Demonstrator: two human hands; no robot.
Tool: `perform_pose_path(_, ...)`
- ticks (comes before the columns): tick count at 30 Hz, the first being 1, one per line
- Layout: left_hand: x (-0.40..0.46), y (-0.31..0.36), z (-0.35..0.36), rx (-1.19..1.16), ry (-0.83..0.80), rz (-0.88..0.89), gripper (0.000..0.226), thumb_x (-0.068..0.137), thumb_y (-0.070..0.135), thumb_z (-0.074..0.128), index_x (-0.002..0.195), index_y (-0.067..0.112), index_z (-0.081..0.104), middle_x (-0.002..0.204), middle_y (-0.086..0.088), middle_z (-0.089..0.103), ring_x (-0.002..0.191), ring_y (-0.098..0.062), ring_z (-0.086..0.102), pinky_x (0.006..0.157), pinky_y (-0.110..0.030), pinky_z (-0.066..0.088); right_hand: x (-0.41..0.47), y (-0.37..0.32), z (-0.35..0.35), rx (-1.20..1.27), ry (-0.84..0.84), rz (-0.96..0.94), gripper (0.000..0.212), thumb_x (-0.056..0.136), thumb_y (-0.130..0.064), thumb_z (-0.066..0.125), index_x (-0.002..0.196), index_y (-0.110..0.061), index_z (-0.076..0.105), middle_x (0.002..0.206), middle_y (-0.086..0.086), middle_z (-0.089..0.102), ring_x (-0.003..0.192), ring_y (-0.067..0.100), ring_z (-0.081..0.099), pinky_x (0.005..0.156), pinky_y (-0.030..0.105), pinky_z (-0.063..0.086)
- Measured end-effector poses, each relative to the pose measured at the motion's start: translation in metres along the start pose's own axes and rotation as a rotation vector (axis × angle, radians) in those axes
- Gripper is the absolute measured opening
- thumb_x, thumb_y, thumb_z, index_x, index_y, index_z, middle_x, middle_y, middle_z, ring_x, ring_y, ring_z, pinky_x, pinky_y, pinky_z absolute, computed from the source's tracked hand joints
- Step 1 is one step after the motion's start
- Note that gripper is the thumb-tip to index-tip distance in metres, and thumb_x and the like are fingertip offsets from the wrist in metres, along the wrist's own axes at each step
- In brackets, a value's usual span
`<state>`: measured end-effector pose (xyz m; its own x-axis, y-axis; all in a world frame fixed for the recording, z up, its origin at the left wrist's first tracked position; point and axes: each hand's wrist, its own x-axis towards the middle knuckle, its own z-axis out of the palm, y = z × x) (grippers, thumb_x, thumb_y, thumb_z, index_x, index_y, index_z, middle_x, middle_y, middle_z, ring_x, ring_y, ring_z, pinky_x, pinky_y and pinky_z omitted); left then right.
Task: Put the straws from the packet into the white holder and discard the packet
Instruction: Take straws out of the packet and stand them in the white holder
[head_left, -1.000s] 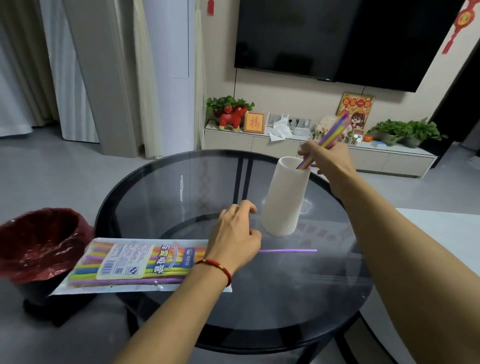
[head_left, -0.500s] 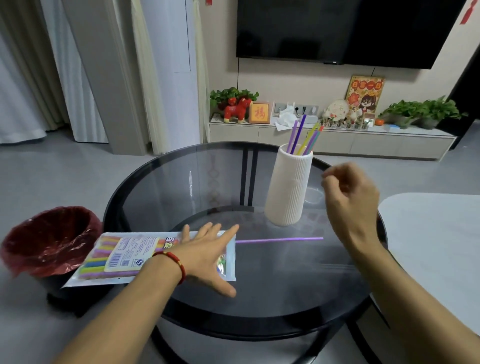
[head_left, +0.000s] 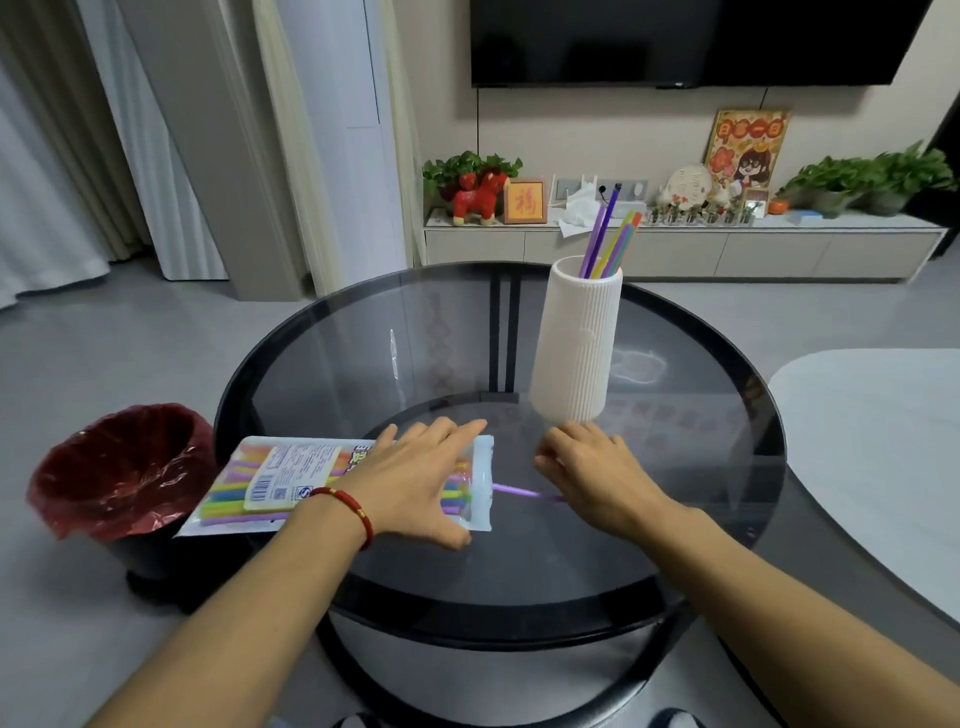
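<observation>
While left hand (head_left: 415, 478) presses packet (head_left: 270, 483) flat, barcode label unreadable, right fingers (head_left: 553, 460) pinching purple straw (head_left: 519, 491)

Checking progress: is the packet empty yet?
No, coloured straws still fill the packet under the left hand.

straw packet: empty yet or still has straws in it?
Not empty. Coloured straws show through the packet lying flat under the left hand; one purple straw pokes out its end.
</observation>
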<state>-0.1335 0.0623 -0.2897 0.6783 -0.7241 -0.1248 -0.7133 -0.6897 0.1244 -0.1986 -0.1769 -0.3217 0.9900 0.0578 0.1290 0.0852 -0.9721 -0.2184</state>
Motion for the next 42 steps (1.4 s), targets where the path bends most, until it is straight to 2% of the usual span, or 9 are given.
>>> perform_pose_path(6,-0.003,-0.003,0.001,0.025,0.099,0.007,0.103,0.063,0.064,0.064,0.15,0.028,0.022,0.134,0.01,0.04,0.112,-0.016,0.045,0.101,-0.041,0.04,-0.013,0.02,-0.008,0.086,-0.173,-0.047,0.03,0.093,-0.056,0.064,0.115,-0.034,0.062,0.123,-0.006,0.049,0.118,0.016,0.045,0.103,0.042,0.038)
perform_pose_path(11,-0.004,0.008,0.001,0.102,0.139,0.061,0.093,0.061,0.064,0.063,0.141,0.031,0.031,0.13,0.012,0.04,0.108,-0.017,0.043,0.097,-0.043,0.041,-0.009,0.009,-0.004,0.264,0.027,-0.084,0.015,0.097,-0.039,0.069,0.104,-0.026,0.075,0.093,-0.005,0.066,0.082,0.014,0.061,0.076,0.041,0.056)
perform_pose_path(15,-0.004,0.029,-0.006,0.258,0.2,0.117,0.094,0.055,0.063,0.059,0.139,0.027,0.034,0.127,0.01,0.041,0.107,-0.018,0.042,0.095,-0.047,0.038,-0.001,-0.01,0.004,0.491,0.124,0.044,0.024,0.094,-0.044,0.071,0.096,-0.022,0.079,0.075,-0.011,0.071,0.07,0.004,0.065,0.06,0.018,0.049)
perform_pose_path(17,-0.003,0.038,-0.009,0.424,0.263,0.141,0.095,0.054,0.057,0.061,0.138,0.019,0.037,0.125,0.004,0.045,0.105,-0.022,0.045,0.094,-0.05,0.035,0.001,-0.017,0.005,0.766,0.034,0.247,0.021,0.093,-0.039,0.065,0.087,-0.022,0.073,0.068,-0.014,0.065,0.061,0.003,0.06,0.053,0.012,0.042)
perform_pose_path(20,-0.003,0.047,-0.01,0.65,0.307,0.162,0.102,0.055,0.046,0.071,0.142,0.007,0.035,0.128,-0.007,0.045,0.105,-0.03,0.049,0.098,-0.061,0.03,0.0,-0.024,0.003,1.251,-0.188,0.451,0.02,0.088,-0.018,0.044,0.087,-0.01,0.062,0.082,0.011,0.059,0.06,0.016,0.048,0.049,0.026,0.037)
perform_pose_path(28,-0.003,0.052,-0.009,0.824,0.244,0.113,0.123,0.057,0.048,0.083,0.153,0.008,0.016,0.146,-0.012,0.028,0.127,-0.035,0.038,0.108,-0.069,0.009,-0.005,-0.031,0.008,1.607,-0.383,0.442,0.036,0.102,-0.013,0.038,0.102,0.002,0.071,0.084,0.017,0.076,0.067,0.023,0.071,0.058,0.028,0.057)
perform_pose_path(32,0.0,0.046,-0.005,0.74,0.25,0.076,0.118,0.054,0.048,0.08,0.15,0.011,0.022,0.145,-0.009,0.033,0.123,-0.034,0.043,0.107,-0.067,0.017,-0.007,-0.028,0.007,1.506,-0.339,0.347,0.028,0.107,-0.012,0.05,0.105,0.002,0.074,0.089,0.015,0.074,0.07,0.017,0.068,0.063,0.024,0.058)
perform_pose_path(37,0.0,0.031,0.007,0.491,0.183,-0.01,0.118,0.059,0.059,0.07,0.153,0.022,0.009,0.148,-0.003,0.026,0.127,-0.027,0.035,0.107,-0.066,0.019,-0.009,-0.026,0.011,0.991,0.056,0.267,0.018,0.1,-0.024,0.068,0.099,-0.007,0.076,0.076,0.008,0.079,0.055,0.015,0.071,0.051,0.023,0.054)
perform_pose_path(42,0.001,0.024,0.007,0.17,0.133,-0.04,0.121,0.058,0.083,0.056,0.155,0.033,0.003,0.155,0.001,0.019,0.144,-0.023,0.016,0.113,-0.072,0.003,-0.002,-0.024,0.017,0.733,0.22,0.145,0.009,0.096,-0.023,0.074,0.096,-0.016,0.078,0.071,-0.006,0.071,0.053,0.001,0.063,0.051,0.015,0.049)
